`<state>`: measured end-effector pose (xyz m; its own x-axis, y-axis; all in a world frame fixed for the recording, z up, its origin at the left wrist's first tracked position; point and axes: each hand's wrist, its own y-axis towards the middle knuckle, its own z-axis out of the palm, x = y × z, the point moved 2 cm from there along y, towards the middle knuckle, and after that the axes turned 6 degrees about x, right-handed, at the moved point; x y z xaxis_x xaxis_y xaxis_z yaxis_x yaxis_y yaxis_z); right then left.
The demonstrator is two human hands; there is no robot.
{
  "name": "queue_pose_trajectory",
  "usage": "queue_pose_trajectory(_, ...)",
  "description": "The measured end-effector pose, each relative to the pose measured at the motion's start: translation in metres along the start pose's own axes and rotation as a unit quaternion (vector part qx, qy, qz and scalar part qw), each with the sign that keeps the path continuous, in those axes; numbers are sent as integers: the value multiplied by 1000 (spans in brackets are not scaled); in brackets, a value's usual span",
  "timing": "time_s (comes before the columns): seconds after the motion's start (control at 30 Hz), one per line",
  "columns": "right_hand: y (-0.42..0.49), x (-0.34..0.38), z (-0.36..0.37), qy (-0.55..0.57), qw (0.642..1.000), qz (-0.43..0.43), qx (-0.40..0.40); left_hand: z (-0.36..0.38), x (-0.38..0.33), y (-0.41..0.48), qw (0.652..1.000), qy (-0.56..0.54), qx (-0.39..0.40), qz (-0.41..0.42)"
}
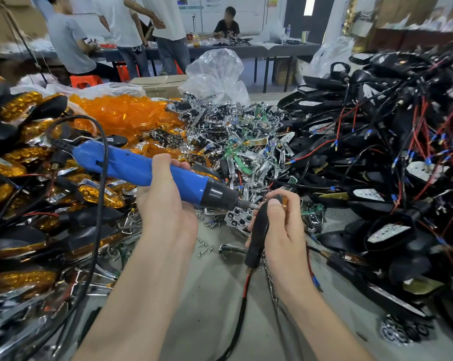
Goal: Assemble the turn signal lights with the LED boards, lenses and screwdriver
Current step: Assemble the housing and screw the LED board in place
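So at this point I had the left hand (163, 204) wrapped round the barrel of the blue corded electric screwdriver (142, 170), fingers curled tight, tool lying nearly level and pointing right. The right hand (280, 230) gripped the black plastic turn signal light (259, 230) by its body, thumb on top, stalk hanging down toward me with a red and black wire (243, 290) trailing off the stalk's brass end. A sliver of amber lens (286, 201) showed past the fingers. The metal driver bit (252, 205) sat right against the top of the light; I couldn't make out the screw itself. All of that hovered over the middle of the grey tabletop (215, 282), just above a chrome honeycomb reflector (239, 218) and a scatter of small loose screws (204, 247). The screwdriver's black power cord (100, 204) looped up and then dropped toward the near edge. The left edge was buried under a pile of finished amber-and-black lights (24, 165), the far left held a heap of loose orange lenses (123, 113), the far middle a tangle of chrome reflectors and green LED boards (233, 142), and the whole right side was a mound of black housings with red and black wiring (376, 152). A crumpled clear plastic bag (217, 71) stood behind the far edge.
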<state>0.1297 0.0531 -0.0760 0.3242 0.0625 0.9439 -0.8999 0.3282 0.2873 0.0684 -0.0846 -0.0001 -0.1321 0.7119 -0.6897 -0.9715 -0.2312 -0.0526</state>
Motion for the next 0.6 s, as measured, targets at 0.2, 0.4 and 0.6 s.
queue_pose_trajectory(0.2, -2, 2, 0, -20, 999, -24, -9, -4, 5, 1, 999, 7, -31, -34)
queue_pose_trajectory(0.4, -5, 4, -4, -77, 995, -67, -1, -8, 4, 6, 995, 12, -52, -79)
queue_pose_trajectory(0.6, -4, 5, -7, -107, 989, -96, -35, -15, -9, 26, 985, 21, -101, -138)
